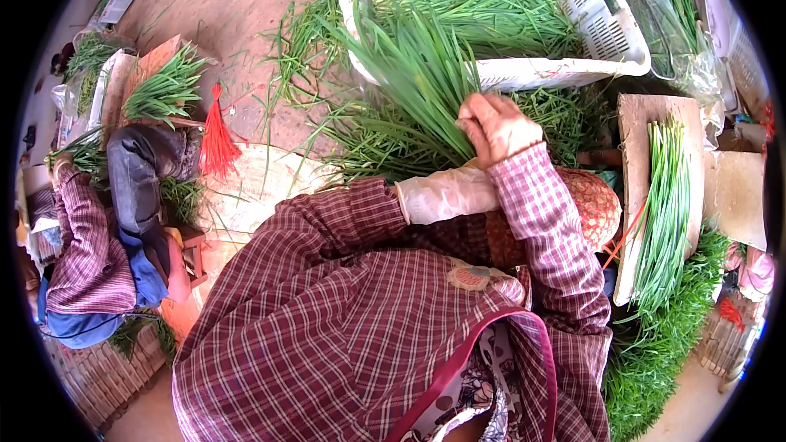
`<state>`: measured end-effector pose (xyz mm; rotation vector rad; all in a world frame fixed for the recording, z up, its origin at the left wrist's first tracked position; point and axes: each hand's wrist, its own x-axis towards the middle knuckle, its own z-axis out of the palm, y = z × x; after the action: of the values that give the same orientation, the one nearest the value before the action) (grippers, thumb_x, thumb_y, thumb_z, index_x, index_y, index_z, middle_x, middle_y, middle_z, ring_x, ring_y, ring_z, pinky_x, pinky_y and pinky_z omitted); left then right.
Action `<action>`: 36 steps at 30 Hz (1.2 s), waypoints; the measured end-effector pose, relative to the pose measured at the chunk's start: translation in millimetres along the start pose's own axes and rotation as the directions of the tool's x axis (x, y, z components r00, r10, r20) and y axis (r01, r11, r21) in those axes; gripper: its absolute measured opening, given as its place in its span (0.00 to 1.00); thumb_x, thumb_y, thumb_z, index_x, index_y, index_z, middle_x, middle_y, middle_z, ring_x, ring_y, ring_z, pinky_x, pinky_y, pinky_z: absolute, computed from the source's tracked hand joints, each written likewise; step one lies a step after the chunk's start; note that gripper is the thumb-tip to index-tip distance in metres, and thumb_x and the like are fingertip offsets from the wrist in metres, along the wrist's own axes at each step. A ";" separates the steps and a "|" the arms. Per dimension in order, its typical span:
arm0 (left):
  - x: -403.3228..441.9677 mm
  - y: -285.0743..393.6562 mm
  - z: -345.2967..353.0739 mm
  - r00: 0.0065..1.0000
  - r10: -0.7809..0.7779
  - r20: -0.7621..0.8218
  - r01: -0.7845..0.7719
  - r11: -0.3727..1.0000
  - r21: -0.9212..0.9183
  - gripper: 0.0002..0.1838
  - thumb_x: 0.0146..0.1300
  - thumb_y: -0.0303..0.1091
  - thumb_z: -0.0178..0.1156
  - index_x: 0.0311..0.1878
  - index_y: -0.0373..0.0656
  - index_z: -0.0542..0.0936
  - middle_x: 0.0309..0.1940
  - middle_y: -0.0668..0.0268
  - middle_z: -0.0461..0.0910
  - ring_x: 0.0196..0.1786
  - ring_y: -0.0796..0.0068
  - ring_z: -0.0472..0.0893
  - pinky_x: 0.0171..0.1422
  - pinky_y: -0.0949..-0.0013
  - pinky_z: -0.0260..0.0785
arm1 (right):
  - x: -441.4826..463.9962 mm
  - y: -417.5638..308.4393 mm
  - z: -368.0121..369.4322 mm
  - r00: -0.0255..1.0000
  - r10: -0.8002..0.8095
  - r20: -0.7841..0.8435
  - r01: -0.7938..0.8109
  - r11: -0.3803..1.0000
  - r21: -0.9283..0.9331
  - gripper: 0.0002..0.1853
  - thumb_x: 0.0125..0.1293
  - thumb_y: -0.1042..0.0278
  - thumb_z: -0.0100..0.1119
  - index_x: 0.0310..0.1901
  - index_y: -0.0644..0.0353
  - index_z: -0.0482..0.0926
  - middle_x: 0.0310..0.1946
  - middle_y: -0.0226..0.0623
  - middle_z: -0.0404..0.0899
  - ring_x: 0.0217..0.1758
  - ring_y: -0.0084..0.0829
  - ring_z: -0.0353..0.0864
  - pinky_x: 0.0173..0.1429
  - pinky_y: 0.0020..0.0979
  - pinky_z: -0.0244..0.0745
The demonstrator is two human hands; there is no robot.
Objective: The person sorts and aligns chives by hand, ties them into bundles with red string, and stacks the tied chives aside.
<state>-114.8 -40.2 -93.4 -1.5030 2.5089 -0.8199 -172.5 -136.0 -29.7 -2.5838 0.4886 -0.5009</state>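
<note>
My bare right hand [499,127] is closed around the lower end of a bunch of garlic chives [422,74]. The leaves fan up and left, blurred a little, in front of the crate's near corner. Crossing under my right wrist is my left hand [450,195] in a thin whitish glove; its fingers are hidden behind the right wrist and sleeve. Loose chives [385,143] lie heaped just beyond both hands. On a wooden board [634,127] to the right rests a neat bundle of chives [665,205], stems toward the far end.
A white plastic crate [557,72] full of chives stands ahead. Red ties [218,143] hang at left. Another person in a plaid sleeve [90,254] sits on the left, near chives on a board [164,86]. More greens [663,376] lie at lower right.
</note>
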 end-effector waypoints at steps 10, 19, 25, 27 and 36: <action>-6.9 -18.4 -18.3 0.986 0.022 0.166 0.156 0.243 -0.958 0.26 0.71 0.39 0.34 0.70 0.42 0.54 0.71 0.61 0.52 0.73 0.68 0.53 0.77 0.66 0.43 | -2.8 22.1 21.3 0.983 0.179 0.032 -0.182 0.977 0.115 0.08 0.59 0.62 0.59 0.37 0.52 0.74 0.26 0.34 0.81 0.30 0.40 0.81 0.36 0.40 0.75; -20.1 -21.1 -21.7 0.981 0.035 0.193 0.185 0.157 -0.970 0.25 0.71 0.36 0.36 0.70 0.42 0.55 0.71 0.61 0.52 0.73 0.67 0.52 0.77 0.66 0.43 | 26.8 4.9 20.4 0.977 0.158 0.145 -0.156 0.987 -0.027 0.10 0.57 0.60 0.62 0.36 0.54 0.78 0.33 0.36 0.79 0.35 0.40 0.82 0.41 0.38 0.78; -22.4 -15.5 -15.9 0.992 -0.077 0.103 0.113 0.133 -0.985 0.25 0.71 0.34 0.35 0.70 0.42 0.55 0.72 0.62 0.51 0.73 0.68 0.52 0.77 0.67 0.41 | 49.0 5.7 35.5 0.925 0.310 0.221 -0.251 0.933 -0.259 0.14 0.54 0.51 0.64 0.36 0.50 0.81 0.33 0.31 0.82 0.36 0.37 0.82 0.43 0.37 0.77; -18.6 -17.8 -18.3 0.988 -0.034 0.148 0.151 0.137 -0.979 0.25 0.70 0.34 0.35 0.69 0.42 0.56 0.71 0.61 0.53 0.73 0.68 0.53 0.76 0.67 0.43 | 53.4 6.1 30.6 0.817 0.414 0.402 -0.365 0.910 -0.194 0.13 0.60 0.54 0.59 0.40 0.52 0.81 0.39 0.37 0.82 0.43 0.35 0.82 0.49 0.38 0.77; -3.4 -23.7 -16.0 0.984 0.033 0.175 0.169 0.143 -0.975 0.23 0.70 0.34 0.36 0.67 0.41 0.59 0.66 0.60 0.60 0.69 0.69 0.59 0.73 0.68 0.51 | 18.8 9.3 9.0 0.994 0.093 0.059 -0.107 0.943 0.314 0.06 0.59 0.66 0.64 0.33 0.56 0.77 0.26 0.36 0.81 0.27 0.33 0.81 0.33 0.32 0.75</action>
<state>-100.1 -39.7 -68.7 -1.7214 2.8576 1.3803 -154.7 -148.2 -36.9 -2.2448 0.4784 -0.4473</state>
